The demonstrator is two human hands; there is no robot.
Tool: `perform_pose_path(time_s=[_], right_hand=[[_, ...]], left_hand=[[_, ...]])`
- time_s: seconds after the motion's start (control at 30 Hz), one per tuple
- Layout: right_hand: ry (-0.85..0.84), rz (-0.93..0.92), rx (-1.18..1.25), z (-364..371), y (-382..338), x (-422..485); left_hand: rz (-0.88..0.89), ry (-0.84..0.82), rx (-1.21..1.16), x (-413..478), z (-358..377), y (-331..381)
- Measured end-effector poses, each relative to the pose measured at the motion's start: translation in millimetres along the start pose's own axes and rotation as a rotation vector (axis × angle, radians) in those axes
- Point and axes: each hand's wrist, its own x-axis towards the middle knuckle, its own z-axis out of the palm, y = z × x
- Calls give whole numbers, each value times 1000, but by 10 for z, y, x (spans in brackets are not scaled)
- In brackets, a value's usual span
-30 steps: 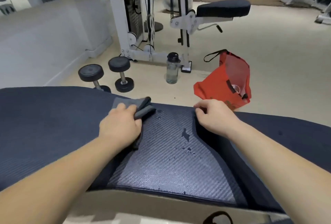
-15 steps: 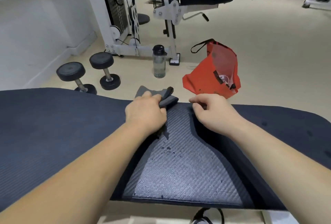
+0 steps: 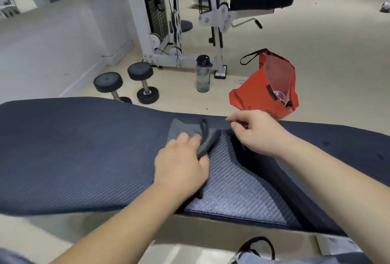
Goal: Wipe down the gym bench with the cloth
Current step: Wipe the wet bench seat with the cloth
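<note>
The left hand [image 3: 182, 162] lies palm-down on the dark bench [image 3: 69, 150], its forearm reaching in from the near edge at a slant toward the far side, fingers spread forward and pressed flat over the near part of a grey cloth [image 3: 190, 134]. The cloth is bunched and folded, its far part showing beyond the fingertips, close to the bench's far edge and straddling the seam where the ribbed dark pad meets a paler, woven-looking panel [image 3: 234, 192]. The hand holds the cloth down rather than clutching it in a fist. The right hand [image 3: 256, 131] rests just beside the cloth at the far edge of the bench, wrist raised, fingers curled with thumb and forefinger drawn together on the pad's edge; whether they pinch the material cannot be told. Its forearm runs back to the near right. A few dark spots mark the pad toward the right end. On the floor beyond the far edge stand two dumbbells [image 3: 126, 86], a clear water bottle [image 3: 203, 74] and an orange bag [image 3: 267, 90].
</note>
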Motion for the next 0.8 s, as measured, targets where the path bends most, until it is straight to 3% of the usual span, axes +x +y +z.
perform_pose_path(time_s=[0.1,0.13,0.17,0.2,0.3,0.33,0.37,0.43,0.5,0.57,0.6,0.63,0.73,0.8], right_hand=[[-15,-19,-8,25,-66,-8],[-19,-22,-11,35,-85,-8],[-23,-23,-15,46,-101,-10],[-28,-27,-22,53,-127,-16],[-47,-38,-14,81,-194,-41],[-52,-41,-12,88,-222,-50],[-57,-45,-15,95,-249,-52],[-67,-63,-26,114,-300,-39],[-79,-78,-25,148,-354,-21],[-111,-90,-39,191,-420,-10],[-122,-94,-50,217,-453,-9],[-130,-99,-59,240,-491,-11],[-168,-127,-80,306,-621,-20],[-176,-147,-114,334,-703,-15]], left_hand=[[595,-119,-99,-509,-81,-22],[701,-142,-91,-456,-102,-172],[699,-130,-38,-345,-89,-327],[585,-91,15,-210,-87,-461],[-91,-4,-12,96,-140,-623],[-213,24,-16,119,-140,-562],[-228,17,21,78,-132,-464],[-49,-19,45,-192,-114,-257],[328,-82,-17,-542,-160,-262],[608,-181,-10,-514,-242,-576],[641,-161,62,-418,-236,-766],[543,-120,107,-327,-250,-916],[-65,-21,50,-246,-313,-917],[-165,9,114,-301,-239,-702]])
